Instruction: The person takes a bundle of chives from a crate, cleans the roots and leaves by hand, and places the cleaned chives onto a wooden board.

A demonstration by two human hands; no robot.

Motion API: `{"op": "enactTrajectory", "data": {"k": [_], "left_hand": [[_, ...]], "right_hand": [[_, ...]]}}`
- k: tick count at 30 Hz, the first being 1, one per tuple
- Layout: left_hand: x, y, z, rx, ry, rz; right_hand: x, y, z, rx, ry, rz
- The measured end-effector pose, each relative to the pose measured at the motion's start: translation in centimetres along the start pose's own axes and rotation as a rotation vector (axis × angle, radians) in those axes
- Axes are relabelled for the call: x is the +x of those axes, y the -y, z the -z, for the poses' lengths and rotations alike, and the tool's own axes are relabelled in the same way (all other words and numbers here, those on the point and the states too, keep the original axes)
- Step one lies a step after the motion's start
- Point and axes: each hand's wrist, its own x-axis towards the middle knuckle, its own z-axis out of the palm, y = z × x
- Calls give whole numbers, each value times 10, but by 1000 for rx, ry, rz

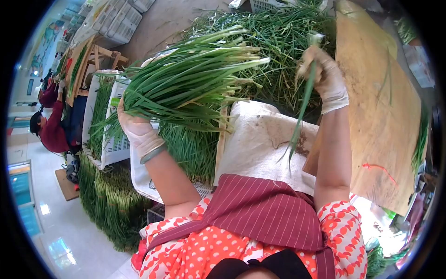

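- Bunch of long green leaves, in the head view, lies across the gloved left hand, its long axis running roughly side to side, pale ends pointing towards the gloved right hand.
- The left hand supports the leafy end; foliage hides most of its fingers, though it appears closed round the bunch.
- The right hand, slightly blurred, pinches a single stalk near its upper end; this hangs towards the wearer, crosswise to the bunch and well apart from it.
- The right hand is nearer the pale ends, the left nearer the leaf tips.
- Below and between them spreads a soiled white cloth; a wooden board lies to the right.
- Beyond is a heap of loose greens; leftward, a white crate and a co-worker.
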Motion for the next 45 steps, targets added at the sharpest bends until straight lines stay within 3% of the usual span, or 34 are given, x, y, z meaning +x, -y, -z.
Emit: {"op": "enactTrajectory", "data": {"k": [1, 3, 4, 6, 8, 10, 12, 15, 17, 18, 20, 24, 28, 31, 32, 33, 34, 36, 37, 39, 40, 41, 43, 45], "left_hand": [[8, -6, 1, -74, -8, 106], [7, -10, 6, -26, -13, 98], [4, -11, 5, 20, -17, 89], [15, -10, 12, 28, -17, 38], [17, -10, 11, 76, -70, 15], [5, -10, 1, 105, -104, 10], [-6, -8, -10, 131, -129, 4], [-15, -13, -12, 64, -104, 35], [-16, -17, -4, 55, -55, 29], [-16, -16, -1, 44, -5, 26], [-17, -13, 2, 106, -73, -10], [6, -13, 24, 11, 63, 54], [-3, -9, 10, -31, -25, 85], [-14, -12, 5, 3, -101, 40], [-14, -13, 6, 11, -100, -9], [-15, -14, 7, 22, -98, -55], [-16, -16, 6, 23, -99, -54], [-20, -20, -3, -25, -94, -8], [-26, -20, -7, -72, -98, 1], [-16, -22, -3, -90, -117, -13], [-12, -22, -1, -110, -136, -28], [-15, -21, -2, -111, -137, -28], [-21, -18, -5, -34, -132, -109], [-19, -17, 1, -22, -101, -133]], "right_hand": [[7, -2, 2, 356, -356, 74], [15, -12, 30, 307, -243, -50], [12, -16, 10, 74, -506, -198], [6, -40, -4, -242, -143, -433], [1, -58, -57, -197, 26, -527], [17, -91, -86, -48, -38, -644], [32, -111, -107, 331, -175, -642], [35, -111, -117, 316, -264, -628], [27, -102, -109, 13, -95, -636], [23, -94, -105, 10, -96, -642], [13, -73, -96, -50, 146, -623], [3, -50, -76, -234, 403, -565], [-10, -23, -78, -246, 296, -616], [-15, -8, -63, -340, 71, -506], [-12, -1, -45, -185, 107, -468], [-9, -4, -27, -30, 155, -234], [-1, -4, -5, 320, 103, -159], [12, -4, 16, 719, -29, 91], [12, -11, 15, 717, -27, 91], [15, -28, -2, 116, -364, -192], [3, -25, -25, -396, -232, -357], [-3, -37, -39, -553, -71, -419], [-8, -66, -57, -507, 184, -549], [-2, -100, -74, -432, 188, -673]]}}
